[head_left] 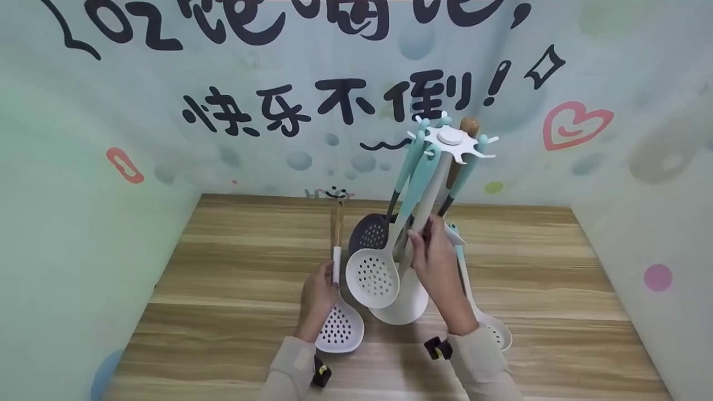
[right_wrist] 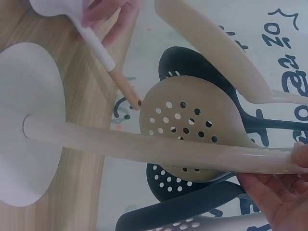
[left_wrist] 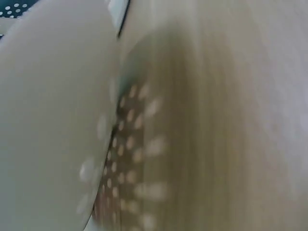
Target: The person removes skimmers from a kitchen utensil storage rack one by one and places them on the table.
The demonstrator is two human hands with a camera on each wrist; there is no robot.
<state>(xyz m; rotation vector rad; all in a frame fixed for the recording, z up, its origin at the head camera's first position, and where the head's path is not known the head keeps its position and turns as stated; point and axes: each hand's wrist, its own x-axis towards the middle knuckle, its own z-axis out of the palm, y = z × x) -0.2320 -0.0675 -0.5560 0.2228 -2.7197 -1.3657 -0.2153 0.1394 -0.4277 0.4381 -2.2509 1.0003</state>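
Note:
My left hand grips a white skimmer by its handle, wooden end pointing away and perforated head towards me. In the left wrist view the skimmer head is large and blurred, its dotted shadow falling on the wood. My right hand holds the pole of a white utensil stand, which leans to the right at the top. From its hooked top hang a white skimmer, a dark skimmer and several other utensils with turquoise or wooden handles. The round base is partly hidden behind the hanging skimmer.
Another white skimmer with a turquoise handle lies on the wooden table, partly behind my right forearm. A printed cloth with dark lettering stands behind the table's far edge, and pale walls flank both sides.

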